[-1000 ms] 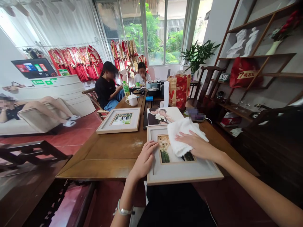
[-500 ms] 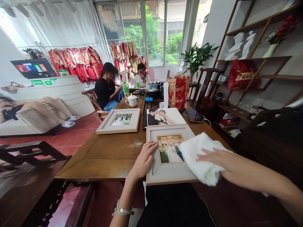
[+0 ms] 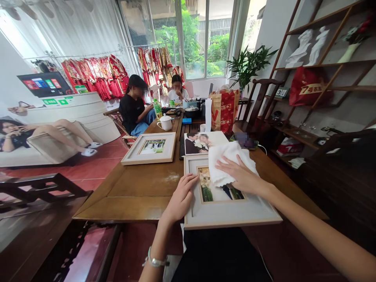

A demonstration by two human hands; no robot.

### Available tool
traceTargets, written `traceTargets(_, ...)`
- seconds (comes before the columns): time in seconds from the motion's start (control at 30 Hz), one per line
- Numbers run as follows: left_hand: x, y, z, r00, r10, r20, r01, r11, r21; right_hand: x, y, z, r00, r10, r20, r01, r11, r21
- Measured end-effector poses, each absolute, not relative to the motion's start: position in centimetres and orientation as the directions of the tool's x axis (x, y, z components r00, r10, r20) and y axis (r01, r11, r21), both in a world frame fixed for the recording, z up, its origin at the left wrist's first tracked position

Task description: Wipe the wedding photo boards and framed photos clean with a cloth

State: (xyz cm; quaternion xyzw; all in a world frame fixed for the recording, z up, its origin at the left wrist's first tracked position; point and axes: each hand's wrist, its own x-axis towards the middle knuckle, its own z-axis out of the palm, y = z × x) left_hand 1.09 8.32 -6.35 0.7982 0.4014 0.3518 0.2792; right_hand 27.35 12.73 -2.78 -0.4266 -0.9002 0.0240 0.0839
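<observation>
A pale wooden picture frame [image 3: 232, 217] lies at the table's near edge, with a wide white mat around a wedding photo [image 3: 206, 190]. My left hand [image 3: 182, 196] rests on the frame's left side, fingers stretched out over the rim toward the photo. On the frame's upper right, my right hand [image 3: 239, 174] lies flat with spread fingers on a bunched white cloth [image 3: 219, 170]. The cloth covers the upper right of the photo and reaches past the frame's far edge. A wedding picture [image 3: 192, 144] behind it is partly hidden by the cloth.
Another framed photo [image 3: 149, 149] lies on the wooden table [image 3: 132, 188] to the left. Farther back stand a white lidded cup [image 3: 166, 123], a green bottle [image 3: 158, 109] and a red-brown paper bag [image 3: 225, 111]. Two people sit at the far end; another reclines on a sofa at left.
My right hand and the cloth have moved left and away from me, from the frame's right edge onto the photo's upper part. My left hand has stayed on the frame's left side.
</observation>
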Motion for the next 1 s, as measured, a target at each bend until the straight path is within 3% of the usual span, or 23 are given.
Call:
traceTargets(0.2,1.2,8.3,-6.5,0.424,0.842,0.334,0.457,-0.517,0.724,26.4,5.1,-0.4,-0.762,0.645,-0.056,0.63,0.719,-0.293)
traceTargets(0.4,1.2,8.3,-6.7,0.429,0.837,0.341,0.46,-0.527,0.715,27.1,0.0,1.6,-0.697,0.692,-0.188,0.705,0.614,-0.355)
traceTargets(0.53,1.1,8.3,-6.6,0.426,0.838,0.341,0.454,-0.524,0.72,27.0,2.6,0.3,-0.661,0.739,-0.128,0.737,0.609,-0.293)
traceTargets(0.8,1.1,8.1,-6.2,0.428,0.84,0.332,0.448,-0.517,0.73,29.0,12.4,-3.6,-0.557,0.813,0.171,0.8,0.581,-0.153)
traceTargets(1.0,1.1,8.2,-6.3,0.425,0.841,0.334,0.451,-0.517,0.728,26.8,14.8,-3.4,-0.458,0.877,0.146,0.849,0.48,-0.221)
